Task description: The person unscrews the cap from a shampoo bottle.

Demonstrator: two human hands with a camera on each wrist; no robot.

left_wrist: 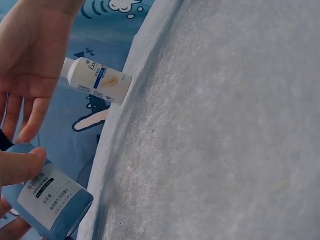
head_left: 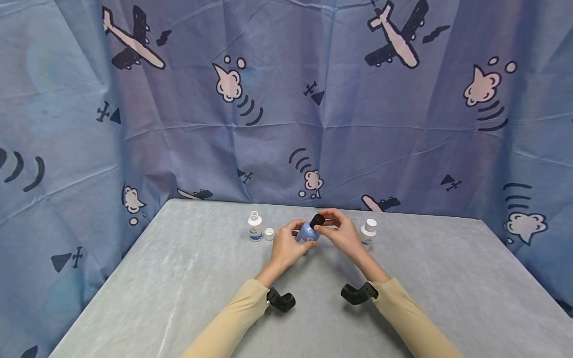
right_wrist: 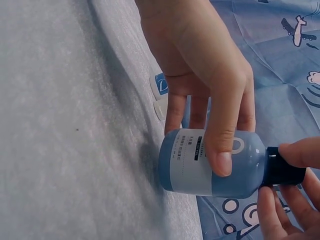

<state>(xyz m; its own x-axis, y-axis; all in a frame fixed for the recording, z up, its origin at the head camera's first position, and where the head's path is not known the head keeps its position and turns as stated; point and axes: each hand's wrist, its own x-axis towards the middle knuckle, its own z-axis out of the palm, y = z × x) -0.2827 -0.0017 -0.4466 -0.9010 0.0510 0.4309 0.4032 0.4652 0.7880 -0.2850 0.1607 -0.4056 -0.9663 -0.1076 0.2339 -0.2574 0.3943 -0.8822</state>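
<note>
My left hand (head_left: 288, 244) holds a blue bottle (head_left: 308, 232) with a white printed label, its thumb across the label in the right wrist view. The bottle is tilted, its black cap (head_left: 317, 221) pointing up and to the right. Fingers and thumb of my right hand (head_left: 341, 234) pinch that cap (right_wrist: 289, 174), which sits at the bottle's neck. In the left wrist view the right hand's fingers partly lie behind the bottle (left_wrist: 55, 200), and the cap is mostly cut off at the frame's edge.
Left of the hands stands a small white bottle (head_left: 255, 228) with its mouth uncovered, a white cap (head_left: 269, 234) beside it on the grey table (head_left: 179, 278). A capped white bottle (head_left: 369, 231) stands just right of the right hand. A patterned blue curtain (head_left: 286, 99) hangs behind.
</note>
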